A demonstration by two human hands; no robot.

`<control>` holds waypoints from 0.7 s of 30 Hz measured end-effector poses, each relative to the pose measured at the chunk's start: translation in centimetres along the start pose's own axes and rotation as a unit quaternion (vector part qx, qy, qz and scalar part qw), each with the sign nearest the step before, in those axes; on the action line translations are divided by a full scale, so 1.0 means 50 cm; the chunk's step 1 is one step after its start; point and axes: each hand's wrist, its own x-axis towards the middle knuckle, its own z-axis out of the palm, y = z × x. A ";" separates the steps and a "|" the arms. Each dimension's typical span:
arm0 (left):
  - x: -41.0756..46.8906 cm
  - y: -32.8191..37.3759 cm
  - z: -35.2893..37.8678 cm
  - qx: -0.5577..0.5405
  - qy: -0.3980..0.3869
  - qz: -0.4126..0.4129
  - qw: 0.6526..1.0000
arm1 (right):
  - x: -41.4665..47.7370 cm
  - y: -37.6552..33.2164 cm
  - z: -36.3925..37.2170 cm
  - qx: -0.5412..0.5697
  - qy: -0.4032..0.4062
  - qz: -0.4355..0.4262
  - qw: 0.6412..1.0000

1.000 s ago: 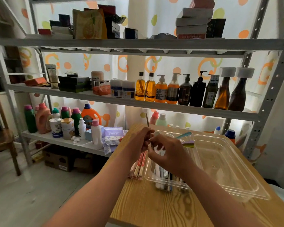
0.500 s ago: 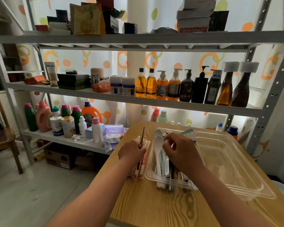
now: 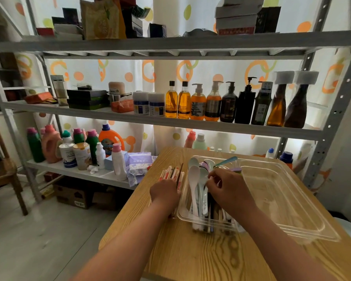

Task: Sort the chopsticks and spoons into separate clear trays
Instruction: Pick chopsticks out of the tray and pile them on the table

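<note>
A narrow clear tray (image 3: 185,214) on the wooden table holds several spoons, among them a white spoon (image 3: 194,180) with its bowl pointing away from me. My right hand (image 3: 230,188) is over these spoons with its fingers pinched; a teal spoon (image 3: 226,160) and a purple spoon (image 3: 237,169) stick out behind it. Left of the tray lies a bundle of chopsticks (image 3: 168,173) in red and white wrappers. My left hand (image 3: 164,192) rests on the bundle, closed around a dark chopstick (image 3: 180,172) that leans over it. A large clear tray (image 3: 296,201) lies to the right.
The wooden table (image 3: 190,260) stands against a grey metal shelf rack (image 3: 170,120) full of bottles and boxes. Detergent bottles and packets crowd the low shelf at the left. A wooden chair (image 3: 6,173) stands at the far left, and cardboard boxes sit on the floor.
Both hands have come down from mid-air to the table. My left hand brought the dark chopstick down onto the bundle. My right hand lowered the coloured spoons into the narrow tray.
</note>
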 end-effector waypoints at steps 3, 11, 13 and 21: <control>-0.002 0.001 -0.004 0.009 -0.009 -0.004 1.000 | 0.003 0.004 -0.002 -0.010 -0.001 0.005 1.000; -0.007 0.001 -0.010 0.023 -0.036 -0.010 0.999 | -0.003 0.010 0.000 -0.020 -0.008 0.007 1.000; -0.008 0.001 -0.014 0.022 -0.037 -0.001 0.999 | -0.003 0.012 0.001 -0.028 -0.017 0.011 0.999; -0.013 0.014 -0.027 0.120 -0.026 0.042 0.991 | -0.002 0.026 0.010 -0.175 -0.106 0.038 0.978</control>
